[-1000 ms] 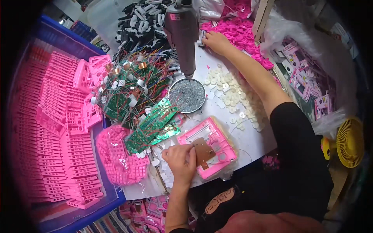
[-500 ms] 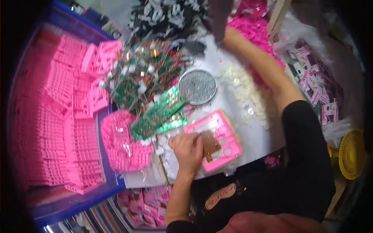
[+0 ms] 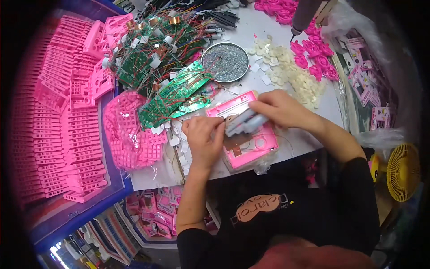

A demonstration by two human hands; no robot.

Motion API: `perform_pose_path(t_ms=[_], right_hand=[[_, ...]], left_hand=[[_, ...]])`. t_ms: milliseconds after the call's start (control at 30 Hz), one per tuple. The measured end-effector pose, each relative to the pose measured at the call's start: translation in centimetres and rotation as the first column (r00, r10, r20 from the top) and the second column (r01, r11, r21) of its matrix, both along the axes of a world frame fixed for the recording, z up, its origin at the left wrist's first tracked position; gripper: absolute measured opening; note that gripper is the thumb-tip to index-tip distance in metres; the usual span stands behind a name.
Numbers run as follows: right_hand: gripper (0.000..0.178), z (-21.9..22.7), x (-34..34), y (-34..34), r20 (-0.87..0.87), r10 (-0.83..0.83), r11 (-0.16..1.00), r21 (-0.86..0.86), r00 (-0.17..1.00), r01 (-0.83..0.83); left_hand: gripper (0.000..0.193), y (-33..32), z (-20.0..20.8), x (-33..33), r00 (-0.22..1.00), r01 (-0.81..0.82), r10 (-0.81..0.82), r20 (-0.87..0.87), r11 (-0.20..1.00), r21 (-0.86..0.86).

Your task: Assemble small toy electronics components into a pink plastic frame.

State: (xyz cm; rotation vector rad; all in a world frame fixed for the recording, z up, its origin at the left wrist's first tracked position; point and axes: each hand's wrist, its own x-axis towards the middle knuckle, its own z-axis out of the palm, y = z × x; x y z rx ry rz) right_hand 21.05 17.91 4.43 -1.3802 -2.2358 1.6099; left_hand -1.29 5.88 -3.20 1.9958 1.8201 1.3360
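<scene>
A pink plastic casing (image 3: 255,154) with a brown window area lies on the white table in front of me. My right hand (image 3: 280,110) is closed on a flat pale grey-blue piece (image 3: 246,123) above the casing; it is blurred and its kind is unclear. My left hand (image 3: 202,139) is at the casing's left edge, thumb and forefinger pinched by a tiny dark bit near that piece's end. What the left fingers hold is too small to name. An electric screwdriver (image 3: 305,18) hangs at the upper right, apart from both hands.
A round tray (image 3: 225,62) of small metal screws stands beyond the casing. Green circuit boards (image 3: 177,94) with wires are heaped left of it. Off-white discs (image 3: 295,78) and magenta parts (image 3: 318,54) lie right. A blue crate (image 3: 121,179) of pink shells stands left, a yellow fan (image 3: 403,172) right.
My right hand has let go of the screwdriver and come down over the casing, now with the grey-blue piece. My left hand stays at the casing's left side. The whole view has shifted slightly.
</scene>
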Motion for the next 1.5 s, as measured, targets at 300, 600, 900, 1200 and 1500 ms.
perform_pose_path(t_ms=[300, 600, 900, 1200, 1500], right_hand=[[0.065, -0.6, 0.4, -0.1, 0.033, 0.569, 0.486, 0.793, 0.822, -0.368], [0.047, -4.2, -0.6, -0.6, -0.055, 0.616, 0.545, 0.751, 0.786, -0.374], [0.038, -2.1, -0.5, 0.4, -0.038, 0.407, 0.609, 0.756, 0.913, -0.240], [0.060, -3.4, 1.9, -3.2, -0.114, 0.538, 0.681, 0.643, 0.835, -0.351], [0.055, -4.3, -1.1, -1.0, -0.184, 0.486, 0.767, 0.559, 0.854, -0.315]], left_hand=[[0.009, 0.5, 0.9, -1.9, 0.992, 0.127, -0.128, -0.008, 0.988, -0.085], [0.008, 0.4, 0.3, -2.8, 0.989, 0.137, -0.129, 0.071, 0.981, -0.138], [0.008, 0.7, 0.4, -2.8, 0.984, 0.130, -0.106, 0.144, 0.977, -0.169], [0.009, 0.5, 0.2, -2.9, 0.980, 0.147, -0.115, 0.163, 0.970, -0.195], [0.009, 2.6, 1.8, -3.7, 0.938, 0.348, -0.342, 0.066, 0.916, -0.198]])
